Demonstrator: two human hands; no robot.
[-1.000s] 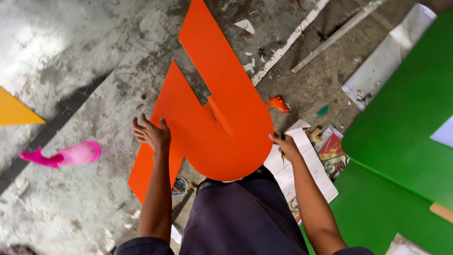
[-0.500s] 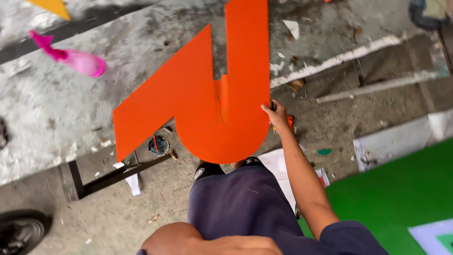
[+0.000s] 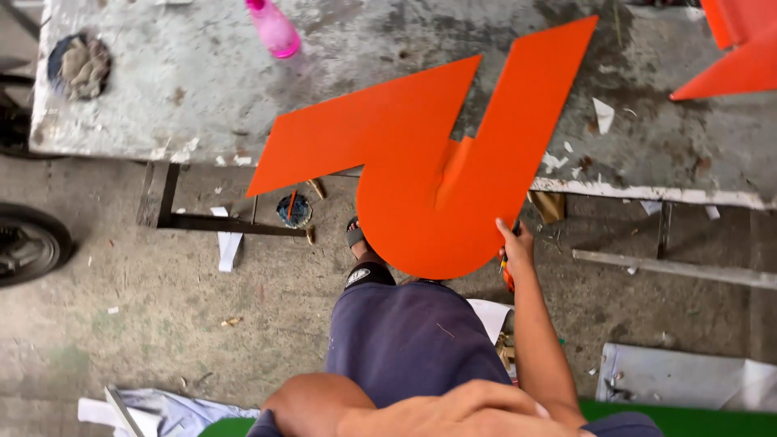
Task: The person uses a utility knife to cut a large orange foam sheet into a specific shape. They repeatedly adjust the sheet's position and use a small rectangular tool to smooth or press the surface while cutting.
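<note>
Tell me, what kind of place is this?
Probably a rough workshop where big shapes get cut or painted. The right hand holds a large orange cut-out shape at a worn, stained worktable, with paper scraps on the dirty concrete floor.

Right arm extends forward and down, nearly straight. Right hand [image 3: 515, 243] is closed in a pinch grip, thumb on top, fingers underneath. Left hand [image 3: 477, 402] lies flat against the body, forearm bent across it.
</note>
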